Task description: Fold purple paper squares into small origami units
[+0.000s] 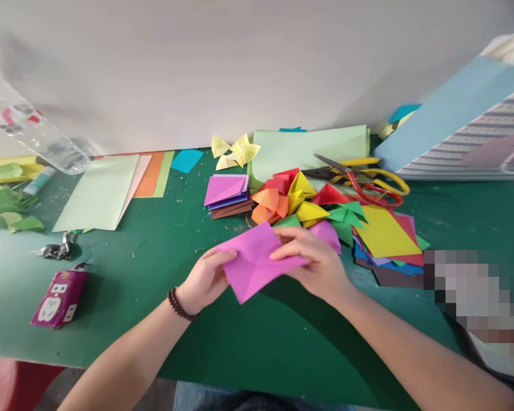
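Observation:
Both of my hands hold one creased pink-purple square of paper (254, 261) just above the green table (163, 319). My left hand (205, 279) pinches its left edge, thumb on top; a dark bead bracelet is on that wrist. My right hand (314, 257) grips the right side, fingers curled over the top. A heap of folded coloured paper pieces (300, 202) lies just beyond the sheet.
A stack of coloured squares (388, 240) lies to the right, red and yellow scissors (368, 180) behind it. A purple-topped stack (225, 194), yellow folded bits (235, 151), pale green sheets (100, 191), a plastic bottle (34, 134), keys (57, 249) and a purple pouch (60, 298) sit around.

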`<state>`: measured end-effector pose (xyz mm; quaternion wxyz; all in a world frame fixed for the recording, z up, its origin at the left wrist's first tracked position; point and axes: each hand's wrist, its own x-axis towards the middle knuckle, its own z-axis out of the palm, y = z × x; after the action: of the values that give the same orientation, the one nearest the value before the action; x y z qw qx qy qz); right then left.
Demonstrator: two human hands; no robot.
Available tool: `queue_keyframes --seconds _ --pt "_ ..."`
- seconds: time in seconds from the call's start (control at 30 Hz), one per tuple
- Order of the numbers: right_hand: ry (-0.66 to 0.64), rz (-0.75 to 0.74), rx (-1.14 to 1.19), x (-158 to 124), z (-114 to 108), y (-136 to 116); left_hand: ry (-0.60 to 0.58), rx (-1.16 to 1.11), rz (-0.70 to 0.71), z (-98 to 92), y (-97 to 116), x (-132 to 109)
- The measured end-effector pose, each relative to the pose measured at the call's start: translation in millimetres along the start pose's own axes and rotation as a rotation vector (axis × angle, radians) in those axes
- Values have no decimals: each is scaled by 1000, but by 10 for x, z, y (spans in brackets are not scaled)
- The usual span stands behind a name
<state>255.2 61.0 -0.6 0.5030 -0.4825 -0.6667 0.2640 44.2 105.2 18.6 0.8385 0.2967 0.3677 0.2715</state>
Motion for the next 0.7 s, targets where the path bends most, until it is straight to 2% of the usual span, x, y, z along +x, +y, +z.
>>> queue_keyframes --seconds 0.1,0.2,0.3,0.37,0.43,0.57,0.63,0.7 --pt "-16 269 254 52 -19 41 -75 235 48 -25 61 -23" --pt "-130 400 425 85 -9 69 -56 642 95 -59 116 -59" --pt "-225 398 367 72 7 72 35 1163 148 -51 140 -108" --pt "-283 381 260 53 16 66 71 1420 215 -16 119 -135" --pt "-298 364 184 43 27 57 93 1534 275 22 65 -150" --pt "-248 326 125 70 54 39 147 1681 333 50 -79 -147" --pt "-279 306 115 97 64 31 155 1805 351 39 -132 -137" --pt "-332 294 121 124 69 27 123 1893 448 22 -168 -128"
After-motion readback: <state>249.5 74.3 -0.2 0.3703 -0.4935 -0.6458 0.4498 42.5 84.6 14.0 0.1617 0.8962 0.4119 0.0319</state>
